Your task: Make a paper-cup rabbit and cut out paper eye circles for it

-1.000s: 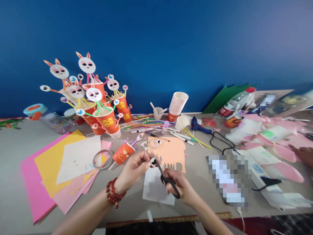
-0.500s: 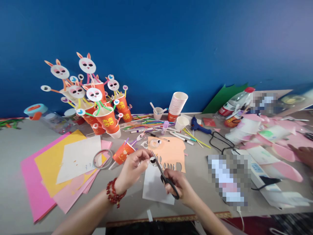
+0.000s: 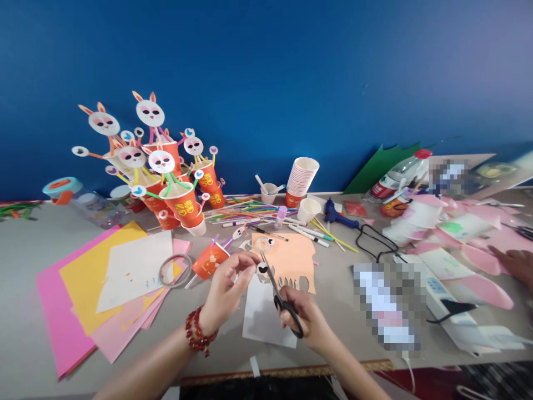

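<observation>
My left hand (image 3: pixel 228 286) pinches a small white paper piece with a black eye shape (image 3: pixel 262 269) between thumb and fingers. My right hand (image 3: pixel 306 319) grips black-handled scissors (image 3: pixel 280 293), whose blades point up and left and meet the paper piece. Both hands hover over a white sheet (image 3: pixel 266 315) near the table's front edge. Just behind lies an orange paper sheet (image 3: pixel 291 258) with cut-out notches along its lower edge. An orange paper cup (image 3: pixel 209 260) lies on its side left of my left hand.
Stacked pink, yellow and white sheets (image 3: pixel 100 283) lie at left with a tape ring (image 3: pixel 175 270). Bunny cup crafts (image 3: pixel 166 178) stand at the back left, a cup stack (image 3: pixel 303 178), pens and a blue glue gun (image 3: pixel 339 215) behind. Another person's hand (image 3: pixel 514 261) rests at right among pink cut-outs.
My hands and the scissors have shifted slightly to the right and up; the scissors stay on the small paper piece. Little else has moved.
</observation>
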A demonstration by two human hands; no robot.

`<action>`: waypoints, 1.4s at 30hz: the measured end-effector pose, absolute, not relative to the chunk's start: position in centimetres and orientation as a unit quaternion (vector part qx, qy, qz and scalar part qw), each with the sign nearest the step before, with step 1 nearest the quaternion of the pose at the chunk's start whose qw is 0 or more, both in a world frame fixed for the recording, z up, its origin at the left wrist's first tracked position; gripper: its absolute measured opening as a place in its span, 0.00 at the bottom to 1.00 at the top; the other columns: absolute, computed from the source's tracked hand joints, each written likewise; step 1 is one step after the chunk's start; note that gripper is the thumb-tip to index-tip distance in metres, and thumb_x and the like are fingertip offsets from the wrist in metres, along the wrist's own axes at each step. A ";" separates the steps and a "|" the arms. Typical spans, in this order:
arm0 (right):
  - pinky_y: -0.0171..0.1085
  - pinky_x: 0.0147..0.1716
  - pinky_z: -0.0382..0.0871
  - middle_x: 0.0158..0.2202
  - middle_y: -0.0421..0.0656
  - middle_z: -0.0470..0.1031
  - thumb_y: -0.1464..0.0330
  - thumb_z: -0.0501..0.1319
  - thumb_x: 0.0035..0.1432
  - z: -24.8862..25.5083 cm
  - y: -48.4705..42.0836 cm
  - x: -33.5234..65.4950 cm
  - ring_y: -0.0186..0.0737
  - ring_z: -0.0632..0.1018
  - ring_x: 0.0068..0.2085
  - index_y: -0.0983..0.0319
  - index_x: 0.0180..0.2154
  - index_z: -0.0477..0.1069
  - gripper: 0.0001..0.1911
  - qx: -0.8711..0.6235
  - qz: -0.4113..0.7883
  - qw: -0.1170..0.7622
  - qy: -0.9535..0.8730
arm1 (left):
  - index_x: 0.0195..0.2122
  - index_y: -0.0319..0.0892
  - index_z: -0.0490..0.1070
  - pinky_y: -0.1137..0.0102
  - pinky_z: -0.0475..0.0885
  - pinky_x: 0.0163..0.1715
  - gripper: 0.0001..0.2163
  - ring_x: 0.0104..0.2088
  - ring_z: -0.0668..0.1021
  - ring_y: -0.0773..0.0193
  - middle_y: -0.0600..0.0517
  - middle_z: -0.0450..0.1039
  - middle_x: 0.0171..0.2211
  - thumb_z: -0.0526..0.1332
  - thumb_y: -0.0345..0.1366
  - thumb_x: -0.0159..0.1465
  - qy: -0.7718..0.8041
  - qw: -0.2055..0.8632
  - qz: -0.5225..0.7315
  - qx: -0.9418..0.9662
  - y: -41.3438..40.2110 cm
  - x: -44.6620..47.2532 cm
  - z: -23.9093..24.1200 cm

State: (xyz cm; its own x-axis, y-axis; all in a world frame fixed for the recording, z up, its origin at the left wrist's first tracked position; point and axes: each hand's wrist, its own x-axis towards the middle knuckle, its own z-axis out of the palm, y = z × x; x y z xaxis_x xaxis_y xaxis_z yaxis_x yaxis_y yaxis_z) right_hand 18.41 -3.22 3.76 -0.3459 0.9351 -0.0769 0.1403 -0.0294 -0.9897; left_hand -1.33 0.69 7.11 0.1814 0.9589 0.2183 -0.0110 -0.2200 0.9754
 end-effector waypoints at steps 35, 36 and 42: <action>0.34 0.24 0.54 0.26 0.39 0.73 0.59 0.60 0.58 3.4 -1.9 24.4 0.40 0.73 0.26 0.58 0.32 0.66 0.10 -0.664 0.202 0.142 -0.706 | 0.32 0.40 0.70 0.71 0.70 0.34 0.08 0.31 0.74 0.65 0.52 0.71 0.31 0.59 0.38 0.64 0.468 0.479 0.493 0.556 2.9 -1.9 4.7; 0.34 0.25 0.55 0.30 0.41 0.75 0.61 0.60 0.57 3.3 -1.6 24.9 0.41 0.75 0.29 0.58 0.36 0.67 0.08 -0.670 0.159 0.132 -0.713 | 0.32 0.40 0.70 0.70 0.71 0.34 0.07 0.32 0.74 0.65 0.51 0.72 0.32 0.58 0.37 0.65 0.467 0.450 0.497 0.576 2.8 -2.0 4.5; 0.34 0.23 0.54 0.43 0.43 0.74 0.67 0.61 0.56 2.5 -0.3 25.4 0.40 0.77 0.32 0.57 0.41 0.66 0.09 -0.676 0.064 0.087 -0.729 | 0.40 0.46 0.73 0.63 0.73 0.42 0.09 0.37 0.78 0.61 0.51 0.78 0.36 0.61 0.26 0.61 0.258 0.080 0.496 0.825 1.3 -2.6 5.6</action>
State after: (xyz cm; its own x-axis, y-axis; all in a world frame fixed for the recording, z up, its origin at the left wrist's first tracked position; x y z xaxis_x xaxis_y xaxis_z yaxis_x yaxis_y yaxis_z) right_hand 25.44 -0.33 2.50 -0.0712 0.9967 0.0401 0.9744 0.0781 -0.2108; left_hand -2.64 1.29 5.60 0.3747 0.5046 0.7778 0.3455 -0.8545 0.3879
